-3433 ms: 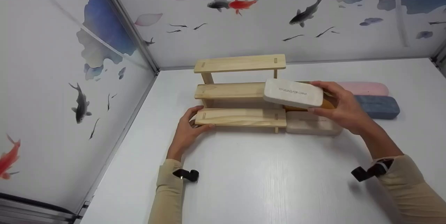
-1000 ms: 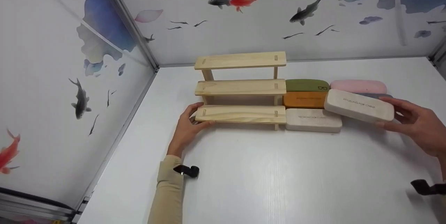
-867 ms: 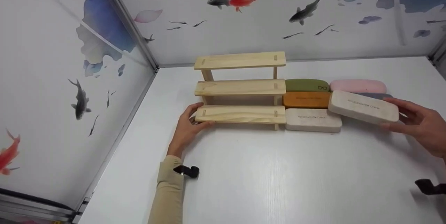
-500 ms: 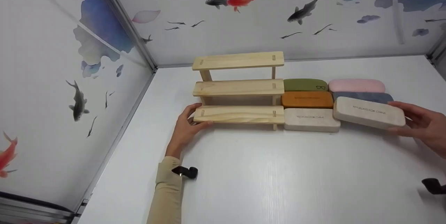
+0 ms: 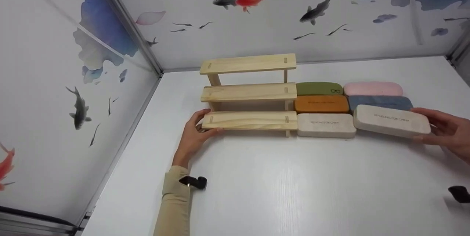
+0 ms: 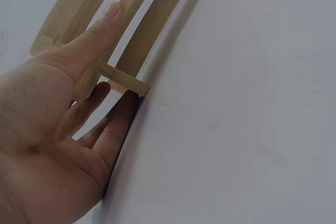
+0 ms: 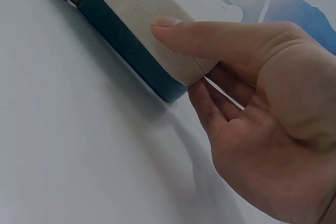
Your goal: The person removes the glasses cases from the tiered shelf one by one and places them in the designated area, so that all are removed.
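My right hand (image 5: 449, 129) grips the right end of a cream glasses case (image 5: 391, 122), thumb at its front and fingers behind. Its left end is beside another cream glasses case (image 5: 326, 125), and it slants down to the right. In the right wrist view the blue glasses case (image 7: 126, 48) shows past its seam side, and the thumb (image 7: 168, 27) presses near the seam. My left hand (image 5: 192, 138) holds the left end of the lowest board of a three-tier wooden rack (image 5: 251, 120), thumb along the front edge and fingers behind.
Behind the cream cases lie an orange case (image 5: 321, 104), a green case (image 5: 317, 88) with a glasses print, and a pink case (image 5: 372, 89). White table (image 5: 257, 188) spreads in front. Fish-patterned panels (image 5: 238, 37) close off the back and left.
The right hand has carried the cream case from over the rack's right end to the right, then lowered it toward the front of the blue case. The left hand keeps its hold on the rack.
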`<state>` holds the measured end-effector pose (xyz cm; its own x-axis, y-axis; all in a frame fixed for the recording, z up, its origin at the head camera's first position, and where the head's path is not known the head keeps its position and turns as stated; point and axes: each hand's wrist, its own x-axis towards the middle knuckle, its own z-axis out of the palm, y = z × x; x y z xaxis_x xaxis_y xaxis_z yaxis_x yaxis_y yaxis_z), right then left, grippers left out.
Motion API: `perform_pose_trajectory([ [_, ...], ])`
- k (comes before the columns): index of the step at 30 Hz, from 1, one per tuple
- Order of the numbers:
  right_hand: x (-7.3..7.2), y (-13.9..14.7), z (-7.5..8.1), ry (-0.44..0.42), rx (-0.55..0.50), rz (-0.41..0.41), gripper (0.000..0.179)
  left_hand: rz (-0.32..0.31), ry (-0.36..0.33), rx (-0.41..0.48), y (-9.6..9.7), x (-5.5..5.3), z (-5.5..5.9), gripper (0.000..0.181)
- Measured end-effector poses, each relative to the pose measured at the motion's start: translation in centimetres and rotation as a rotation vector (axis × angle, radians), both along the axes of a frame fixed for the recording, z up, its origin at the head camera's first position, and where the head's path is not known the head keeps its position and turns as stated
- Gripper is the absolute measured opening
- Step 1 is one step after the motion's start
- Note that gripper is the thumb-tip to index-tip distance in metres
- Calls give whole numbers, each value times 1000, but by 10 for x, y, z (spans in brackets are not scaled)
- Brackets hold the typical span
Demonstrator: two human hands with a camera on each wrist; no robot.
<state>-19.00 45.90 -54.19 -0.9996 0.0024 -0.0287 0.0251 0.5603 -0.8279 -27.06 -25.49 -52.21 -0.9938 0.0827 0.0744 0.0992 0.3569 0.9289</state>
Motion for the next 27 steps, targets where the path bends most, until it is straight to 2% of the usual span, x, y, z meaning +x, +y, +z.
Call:
perform_pose_trajectory([
  [7,0,16,-4,-1,24,29,91,-1,-5,6,0,0,0,86],
  [15,5,13,6,-96,45,79,96,-6,-14,14,0,-1,1,86],
  [20,5,8,10,-99,66,92,94,1,-20,3,0,0,2,86],
  [27,1,7,6,-91,74,91,95,7,-20,-1,0,1,1,87],
])
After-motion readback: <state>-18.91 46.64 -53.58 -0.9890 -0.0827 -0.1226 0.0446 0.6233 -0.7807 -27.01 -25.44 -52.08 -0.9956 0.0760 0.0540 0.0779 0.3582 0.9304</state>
